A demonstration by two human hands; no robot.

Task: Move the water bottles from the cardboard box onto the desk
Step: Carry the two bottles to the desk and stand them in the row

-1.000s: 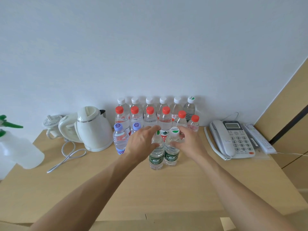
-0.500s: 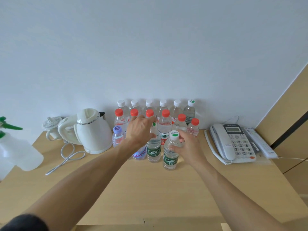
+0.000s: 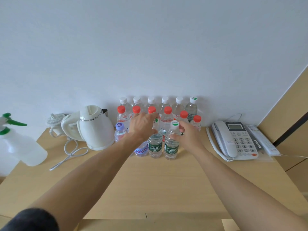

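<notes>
Green-labelled and upright, two water bottles stand side by side at the front of the cluster on the desk (image 3: 166,185), and each hand is at one of them. The right hand (image 3: 188,136) wraps its fingers round the neck and shoulder of the right green-label bottle (image 3: 171,145), just under a white cap printed "C'estbon". The left hand (image 3: 143,125) lies over the top of the left green-label bottle (image 3: 155,145) with fingers loosely spread; whether this grip actually closes on the neck cannot be told, since the palm hides the contact. Both bottles have their long axis vertical and sit directly beneath their hands, so any release looks to me like a plain upward withdrawal, with the red-capped row (image 3: 167,114) close behind as the thing to avoid knocking. Farther back a row of white-capped bottles (image 3: 150,102) lines the wall. Left of the pair a purple-capped bottle (image 3: 120,132) stands, and another bottle with blue lettering (image 3: 141,150) shows under the left forearm; its brand is only partly legible. A cardboard edge (image 3: 150,225) crosses the bottom of the view. The green labels carry white characters too small to read.
</notes>
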